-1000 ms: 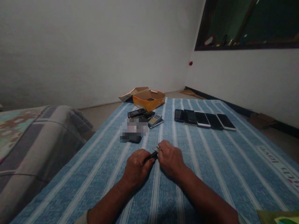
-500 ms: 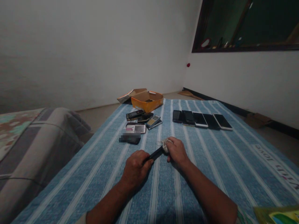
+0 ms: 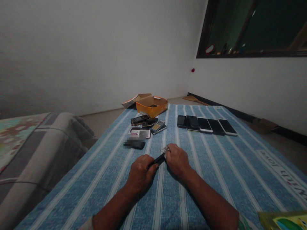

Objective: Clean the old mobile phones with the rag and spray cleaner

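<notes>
Black object (image 3: 160,158), one, pinched by left fingers (image 3: 152,169), one pale cloth (image 3: 165,149) pinched by right fingers (image 3: 171,151), one orange box (image 3: 152,111)

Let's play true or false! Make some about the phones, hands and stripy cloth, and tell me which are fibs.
1. The left hand holds a slim dark object, perhaps a phone. True.
2. The right hand is empty. False: the right hand grips pale crumpled material.
3. The cardboard box is closed. False: the orange cardboard box stands open.
4. A white-edged phone ends the row on the right. True.
5. The cloth is red. False: the striped cloth is blue and white.
</notes>
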Tool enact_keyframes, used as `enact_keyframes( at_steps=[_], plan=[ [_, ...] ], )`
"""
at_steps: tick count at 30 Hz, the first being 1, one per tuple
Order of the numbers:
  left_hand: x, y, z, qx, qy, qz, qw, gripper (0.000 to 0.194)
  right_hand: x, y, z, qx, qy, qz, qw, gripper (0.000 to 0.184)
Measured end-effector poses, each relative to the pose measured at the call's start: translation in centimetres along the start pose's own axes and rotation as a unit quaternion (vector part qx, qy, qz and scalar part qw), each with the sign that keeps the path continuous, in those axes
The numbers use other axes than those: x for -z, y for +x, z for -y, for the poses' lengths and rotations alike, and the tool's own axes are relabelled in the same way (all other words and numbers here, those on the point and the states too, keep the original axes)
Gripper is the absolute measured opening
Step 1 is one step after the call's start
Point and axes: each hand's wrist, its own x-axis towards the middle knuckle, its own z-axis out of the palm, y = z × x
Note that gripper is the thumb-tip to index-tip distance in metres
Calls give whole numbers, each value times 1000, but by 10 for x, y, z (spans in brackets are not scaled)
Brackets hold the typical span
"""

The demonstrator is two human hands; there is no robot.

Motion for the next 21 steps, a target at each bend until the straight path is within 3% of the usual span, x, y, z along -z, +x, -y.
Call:
enact_keyframes(
  at_steps=[3,9,16,18,21],
  plan=[
    [1,0,-1,-2,-2,1,1000,15,0,-1,0,-7,-6,-6,1000,18],
    [0,1,-2,-2,2,0,1000,13,-6,-17,13,123,-27,25,992,13],
    [1,1,-3,-8,2,3,1000,15,2,0,-7,9,-20,-9,1000,18],
    [1,1,-3,-12,5,0,1000,15,2,-3,-6,21,-32,-8,999,17],
    [0,2,-2,-18,1,-6,1000,15,-1,-13,3,101,-37,6,994,14]
  ],
)
